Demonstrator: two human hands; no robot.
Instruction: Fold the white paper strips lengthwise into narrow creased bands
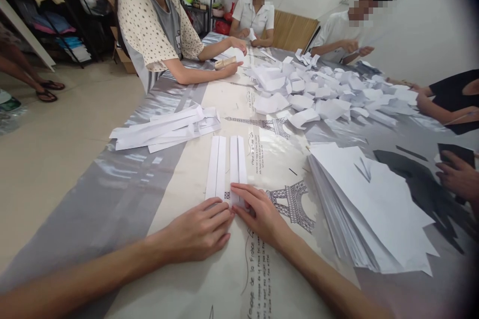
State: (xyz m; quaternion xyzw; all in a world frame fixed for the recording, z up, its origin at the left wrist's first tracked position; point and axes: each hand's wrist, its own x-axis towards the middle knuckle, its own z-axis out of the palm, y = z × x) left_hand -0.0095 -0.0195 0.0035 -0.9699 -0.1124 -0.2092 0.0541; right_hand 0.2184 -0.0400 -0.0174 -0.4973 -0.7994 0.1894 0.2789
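Observation:
Two narrow folded paper strips lie side by side on the tablecloth, a left strip (216,167) and a right strip (238,162), both pointing away from me. My right hand (264,217) pinches the near end of the right strip, fingers on top and thumb at its lower edge. Curled fingers of my left hand (198,232) press at the near end of the left strip, their tips close to my right thumb. The left hand covers that strip's bottom edge, and its exact grip is partly hidden.
Several folded strips (168,127) are piled at the left. A stack of white sheets (370,204) sits at the right, and a large heap of folded papers (318,87) lies beyond. Other people sit around the table; one person's hand (234,67) holds a wooden piece (225,63).

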